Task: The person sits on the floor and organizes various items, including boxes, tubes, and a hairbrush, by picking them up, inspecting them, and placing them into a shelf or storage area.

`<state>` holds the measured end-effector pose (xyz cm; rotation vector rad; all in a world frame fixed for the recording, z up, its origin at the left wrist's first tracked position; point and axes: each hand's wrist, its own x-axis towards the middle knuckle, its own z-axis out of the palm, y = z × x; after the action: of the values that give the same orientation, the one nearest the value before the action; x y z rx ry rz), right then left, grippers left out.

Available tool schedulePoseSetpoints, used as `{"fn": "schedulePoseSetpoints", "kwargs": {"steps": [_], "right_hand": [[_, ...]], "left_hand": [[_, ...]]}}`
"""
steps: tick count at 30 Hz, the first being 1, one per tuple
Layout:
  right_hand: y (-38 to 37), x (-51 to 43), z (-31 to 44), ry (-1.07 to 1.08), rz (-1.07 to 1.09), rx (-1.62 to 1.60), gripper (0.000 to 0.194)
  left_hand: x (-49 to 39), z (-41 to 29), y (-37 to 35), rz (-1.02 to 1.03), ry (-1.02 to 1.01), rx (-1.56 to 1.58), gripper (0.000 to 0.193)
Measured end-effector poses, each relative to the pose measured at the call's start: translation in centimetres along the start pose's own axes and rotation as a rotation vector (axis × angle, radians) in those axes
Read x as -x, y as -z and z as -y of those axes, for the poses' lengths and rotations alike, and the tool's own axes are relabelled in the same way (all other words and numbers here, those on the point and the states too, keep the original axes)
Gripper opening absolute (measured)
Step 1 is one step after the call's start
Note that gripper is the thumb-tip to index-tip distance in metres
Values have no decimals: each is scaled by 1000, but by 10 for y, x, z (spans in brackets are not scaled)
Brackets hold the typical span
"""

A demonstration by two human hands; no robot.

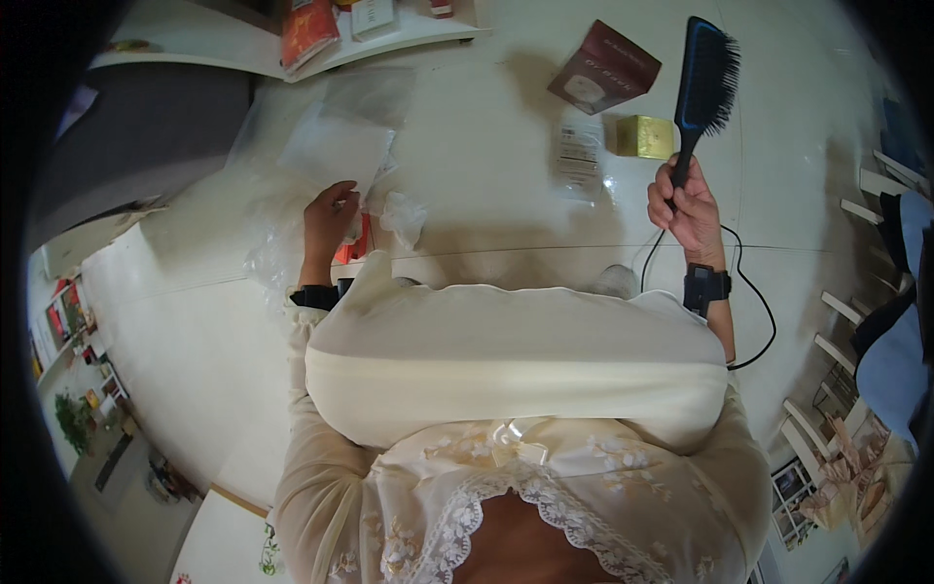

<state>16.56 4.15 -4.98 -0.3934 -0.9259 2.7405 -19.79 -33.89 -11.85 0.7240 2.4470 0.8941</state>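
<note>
My right hand (684, 204) grips the handle of a black paddle hairbrush (702, 80), held upright with its bristles facing right. A thin black cord (770, 314) loops beside the wrist. My left hand (332, 219) is half curled above crumpled clear plastic and a red object (353, 247); whether it touches anything cannot be told. Clear plastic bags (339, 146) lie beyond it. On the floor near the brush are a dark red box (606, 69), a gold box (644, 137) and a clear packet with a printed label (580, 157).
A white shelf (408, 33) with packages on it stands at the top left, beside a dark grey surface (146, 139). At the right edge is a white slatted rack (839, 306) with blue and black cloth (886, 365). Crumpled white tissue (403, 219) lies right of my left hand.
</note>
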Motion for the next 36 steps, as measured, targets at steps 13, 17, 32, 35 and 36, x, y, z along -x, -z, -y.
{"fn": "schedulePoseSetpoints", "kwargs": {"steps": [13, 17, 32, 35, 36], "right_hand": [[59, 3, -12, 198, -1102, 570, 28], [74, 5, -28, 255, -1134, 621, 20], [99, -19, -46, 352, -999, 1301, 40], [104, -25, -44, 366, -1029, 1474, 53], [105, -25, -43, 350, -1021, 1510, 62]], "left_hand": [[-41, -25, -35, 255, 123, 70, 24], [-34, -30, -47, 243, 188, 261, 26], [-22, 9, -23, -453, 164, -231, 61], [-18, 26, -8, -597, 259, -126, 66], [-16, 31, -3, -633, 279, -141, 67]]}}
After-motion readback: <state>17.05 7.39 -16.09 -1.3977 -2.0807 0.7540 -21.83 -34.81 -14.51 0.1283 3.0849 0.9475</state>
